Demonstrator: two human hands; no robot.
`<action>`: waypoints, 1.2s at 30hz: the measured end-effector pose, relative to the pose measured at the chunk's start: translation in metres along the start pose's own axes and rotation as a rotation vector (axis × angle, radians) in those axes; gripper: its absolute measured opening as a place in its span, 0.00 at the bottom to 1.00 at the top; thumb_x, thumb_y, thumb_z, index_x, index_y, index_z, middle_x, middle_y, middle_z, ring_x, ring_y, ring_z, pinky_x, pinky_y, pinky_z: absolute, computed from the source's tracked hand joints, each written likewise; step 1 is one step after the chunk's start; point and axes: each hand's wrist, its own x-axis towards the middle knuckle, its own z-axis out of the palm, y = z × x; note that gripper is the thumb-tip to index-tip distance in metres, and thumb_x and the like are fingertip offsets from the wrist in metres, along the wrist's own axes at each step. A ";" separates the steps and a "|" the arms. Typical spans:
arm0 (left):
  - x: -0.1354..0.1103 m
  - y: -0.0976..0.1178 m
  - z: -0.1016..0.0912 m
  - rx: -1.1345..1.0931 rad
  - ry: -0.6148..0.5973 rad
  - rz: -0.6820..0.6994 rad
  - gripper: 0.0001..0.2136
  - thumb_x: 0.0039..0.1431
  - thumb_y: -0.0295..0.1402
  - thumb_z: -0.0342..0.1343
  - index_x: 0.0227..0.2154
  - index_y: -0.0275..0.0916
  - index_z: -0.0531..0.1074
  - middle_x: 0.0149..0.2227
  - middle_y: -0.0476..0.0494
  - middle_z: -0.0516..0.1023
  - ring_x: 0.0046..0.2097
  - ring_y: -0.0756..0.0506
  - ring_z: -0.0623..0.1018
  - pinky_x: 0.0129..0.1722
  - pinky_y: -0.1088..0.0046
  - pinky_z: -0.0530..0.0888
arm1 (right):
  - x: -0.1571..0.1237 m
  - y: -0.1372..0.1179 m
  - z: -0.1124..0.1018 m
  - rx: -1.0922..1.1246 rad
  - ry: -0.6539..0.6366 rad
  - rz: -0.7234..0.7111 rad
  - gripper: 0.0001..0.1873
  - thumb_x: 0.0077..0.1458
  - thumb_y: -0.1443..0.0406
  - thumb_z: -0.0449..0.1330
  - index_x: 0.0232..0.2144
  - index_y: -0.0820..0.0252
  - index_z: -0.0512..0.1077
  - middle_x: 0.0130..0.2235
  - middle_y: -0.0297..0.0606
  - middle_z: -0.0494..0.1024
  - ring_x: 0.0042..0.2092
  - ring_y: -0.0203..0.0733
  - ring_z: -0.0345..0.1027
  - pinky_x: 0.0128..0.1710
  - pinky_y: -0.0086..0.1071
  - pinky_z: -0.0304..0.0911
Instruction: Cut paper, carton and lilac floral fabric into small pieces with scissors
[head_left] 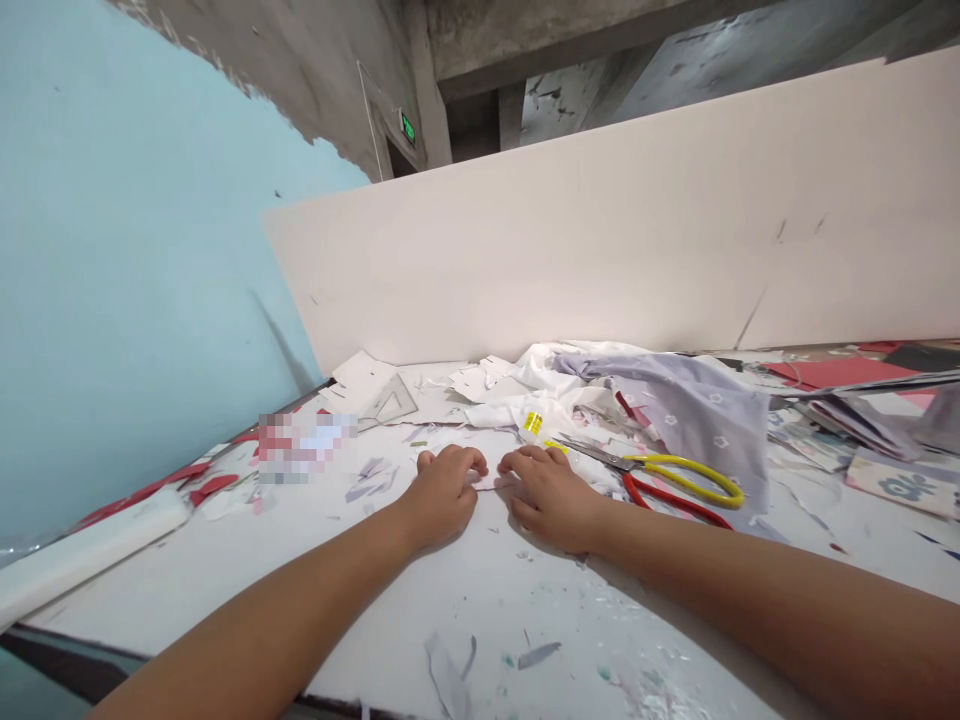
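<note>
The left hand [442,495] and the right hand [551,495] lie knuckles up and close together on the white table [480,590]. Their fingers are bent, and the tips press on a small paper piece [491,482] between them. Whether they pinch it, I cannot tell. Just right of the right hand lie scissors [675,482] with one yellow and one red handle. Behind these is lilac cloth [690,410].

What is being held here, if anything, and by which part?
The left hand and right hand rest their fingertips on a small white paper scrap, one at each end; pinched or merely pressed flat, I cannot tell.
</note>
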 end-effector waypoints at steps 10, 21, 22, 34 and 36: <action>-0.004 0.003 -0.002 -0.021 -0.041 0.011 0.16 0.47 0.22 0.43 0.37 0.45 0.65 0.41 0.49 0.70 0.43 0.44 0.67 0.45 0.62 0.60 | -0.001 0.002 0.001 0.016 0.019 0.010 0.18 0.48 0.67 0.52 0.44 0.61 0.63 0.45 0.44 0.71 0.49 0.47 0.59 0.48 0.41 0.48; -0.004 0.005 -0.005 -0.021 -0.040 0.018 0.15 0.48 0.23 0.43 0.38 0.44 0.65 0.42 0.47 0.71 0.44 0.44 0.67 0.48 0.61 0.60 | -0.003 -0.003 -0.002 0.025 0.031 -0.014 0.19 0.50 0.66 0.51 0.47 0.63 0.62 0.47 0.45 0.70 0.49 0.47 0.60 0.49 0.41 0.52; -0.004 0.006 -0.005 -0.032 -0.028 0.011 0.15 0.50 0.24 0.43 0.39 0.44 0.65 0.43 0.47 0.71 0.44 0.43 0.67 0.49 0.60 0.59 | -0.002 -0.004 -0.004 0.024 0.019 -0.017 0.16 0.50 0.66 0.51 0.44 0.62 0.64 0.44 0.44 0.72 0.47 0.47 0.62 0.47 0.41 0.53; -0.005 0.007 -0.005 -0.063 -0.050 0.057 0.14 0.52 0.23 0.40 0.37 0.44 0.65 0.41 0.48 0.72 0.44 0.45 0.68 0.48 0.61 0.59 | -0.003 -0.010 -0.011 -0.042 0.039 0.000 0.20 0.50 0.67 0.51 0.48 0.62 0.62 0.47 0.43 0.72 0.49 0.45 0.62 0.48 0.37 0.54; -0.005 0.006 -0.006 -0.058 -0.024 0.064 0.14 0.54 0.24 0.40 0.38 0.44 0.65 0.40 0.48 0.72 0.44 0.45 0.69 0.48 0.62 0.59 | 0.003 -0.012 -0.025 -0.142 0.010 0.043 0.19 0.51 0.66 0.51 0.47 0.60 0.63 0.46 0.42 0.72 0.48 0.45 0.63 0.48 0.36 0.54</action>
